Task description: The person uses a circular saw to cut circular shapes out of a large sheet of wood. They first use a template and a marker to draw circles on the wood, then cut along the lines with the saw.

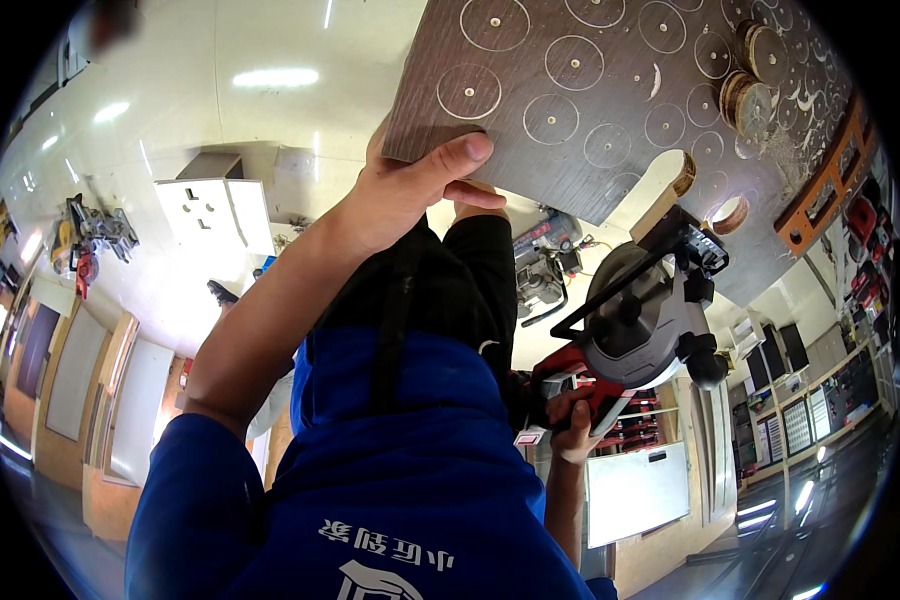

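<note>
A dark wood-grain board, scored with several circles with small centre holes, reaches across the upper right. My left hand grips its near left corner, thumb on top and fingers under the edge. Lower right, my right hand is wrapped round the red-and-black handle of a circular saw. The saw's round guard and black base are close to the board's near edge. Beside them the board has a rounded cut-out and a round hole. Part of the right hand is hidden by the handle.
Round wooden discs stand on the board among sawdust. An orange slotted bar lies along its right edge. Below are a power tool on the floor and a white cabinet. Shelves line the right.
</note>
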Motion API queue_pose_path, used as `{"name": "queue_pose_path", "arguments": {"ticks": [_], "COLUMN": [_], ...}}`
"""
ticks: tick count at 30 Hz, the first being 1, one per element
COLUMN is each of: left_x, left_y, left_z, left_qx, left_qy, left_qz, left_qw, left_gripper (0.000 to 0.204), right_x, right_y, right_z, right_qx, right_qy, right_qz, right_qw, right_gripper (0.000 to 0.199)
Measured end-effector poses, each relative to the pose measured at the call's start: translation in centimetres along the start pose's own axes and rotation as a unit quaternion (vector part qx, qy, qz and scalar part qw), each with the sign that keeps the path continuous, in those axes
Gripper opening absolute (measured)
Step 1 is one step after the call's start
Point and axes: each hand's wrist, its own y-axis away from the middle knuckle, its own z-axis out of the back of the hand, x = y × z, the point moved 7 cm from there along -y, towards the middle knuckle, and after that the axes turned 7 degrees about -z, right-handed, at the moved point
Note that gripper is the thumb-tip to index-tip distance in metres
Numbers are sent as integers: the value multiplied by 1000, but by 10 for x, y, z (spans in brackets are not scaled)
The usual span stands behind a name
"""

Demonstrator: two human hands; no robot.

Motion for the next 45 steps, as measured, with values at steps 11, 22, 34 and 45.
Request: {"name": "queue_pose_path", "arguments": {"ticks": [11, 22, 34, 45], "left_x": [-1, -4, -2, -4], "left_y": [1, 1, 2, 3], "left_z": [0, -1, 2, 1], "left_qx": [-4, 10, 7, 12], "left_qy": [7, -1, 3, -2], "left_qz": [-6, -25, -29, -22], "left_qw": [1000, 1000, 1000, 1000], "left_gripper": [60, 52, 51, 50], "right_x": [-3, -8, 0, 0], "right_y": [1, -2, -1, -2], "right_z": [1, 6, 0, 0], "right_qx": [0, 24, 28, 29], "right_qy": [-8, 1, 11, 5], "right_qz": [5, 15, 17, 12], "right_qw": [1000, 1000, 999, 999], "right_gripper": [25, 30, 28, 25]}}
